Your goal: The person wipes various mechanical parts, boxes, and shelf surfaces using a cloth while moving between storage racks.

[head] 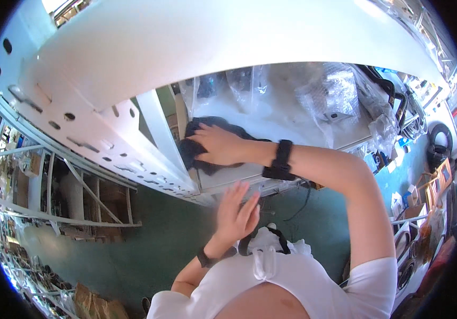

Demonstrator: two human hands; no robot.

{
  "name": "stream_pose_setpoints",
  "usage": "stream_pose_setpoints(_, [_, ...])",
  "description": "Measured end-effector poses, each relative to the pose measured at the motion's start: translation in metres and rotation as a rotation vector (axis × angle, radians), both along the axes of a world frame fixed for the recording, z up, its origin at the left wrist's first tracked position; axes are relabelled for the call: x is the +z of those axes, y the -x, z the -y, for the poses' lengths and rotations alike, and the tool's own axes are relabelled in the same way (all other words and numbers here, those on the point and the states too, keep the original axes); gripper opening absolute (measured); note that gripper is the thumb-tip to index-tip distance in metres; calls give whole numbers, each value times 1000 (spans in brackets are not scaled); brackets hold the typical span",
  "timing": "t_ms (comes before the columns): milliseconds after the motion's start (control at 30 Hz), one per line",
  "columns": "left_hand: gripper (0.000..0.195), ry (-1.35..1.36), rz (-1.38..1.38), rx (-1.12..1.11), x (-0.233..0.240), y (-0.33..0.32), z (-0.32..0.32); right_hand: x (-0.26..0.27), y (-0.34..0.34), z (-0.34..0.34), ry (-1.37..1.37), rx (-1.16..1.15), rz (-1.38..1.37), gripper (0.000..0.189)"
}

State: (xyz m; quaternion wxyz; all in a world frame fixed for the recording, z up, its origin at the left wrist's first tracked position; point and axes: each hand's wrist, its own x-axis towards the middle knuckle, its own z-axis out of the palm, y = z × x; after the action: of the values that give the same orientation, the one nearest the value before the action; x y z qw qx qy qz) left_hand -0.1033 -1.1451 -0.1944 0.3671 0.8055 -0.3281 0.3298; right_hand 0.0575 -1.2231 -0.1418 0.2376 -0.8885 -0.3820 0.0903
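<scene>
My right hand [221, 145] lies with spread fingers on a bunched black cloth [212, 123] at the left end of a white metal shelf [228, 180]. Whether its fingers grip the cloth, I cannot tell. My left hand [238, 211] is raised in front of the shelf edge, fingers extended and slightly blurred, holding nothing. Both wrists wear black bands. Farther back on the same shelf are parts in clear plastic bags [246, 85] and a bubble-wrapped item [340, 91].
A perforated white upright [121, 155] stands left of the shelf, and a large white shelf panel [232, 36] overhangs it. Black hoses [398, 99] are at the right. More racks [89, 195] stand left; cardboard boxes [414, 211] and tires [440, 137] are at the right.
</scene>
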Motion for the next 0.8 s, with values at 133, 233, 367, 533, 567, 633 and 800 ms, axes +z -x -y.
stream_pose_setpoints(133, [46,33,-95,-35,-2,-14,-11,0,-36,-22,84,-50,57,55])
stream_pose_setpoints(233, [40,63,-70,-98,-3,-13,-16,-8,-44,-15,-2,-75,61,52])
stream_pose_setpoints(367, [35,61,-82,-136,-3,-10,-20,-18,-48,18,-24,-165,72,54])
stream_pose_setpoints(533, [27,116,-89,-122,24,-19,-22,-7,-41,74,30,-231,128,48])
stream_pose_setpoints(567, [29,116,-126,-52,41,-23,-21,-3,-32,81,37,-327,63,48])
stream_pose_setpoints(633, [38,121,-188,58,76,-38,-15,0,-14,97,38,-421,8,48])
stream_pose_setpoints(800, [66,-97,-187,163,144,-85,9,-4,34,128,123,-355,136,57])
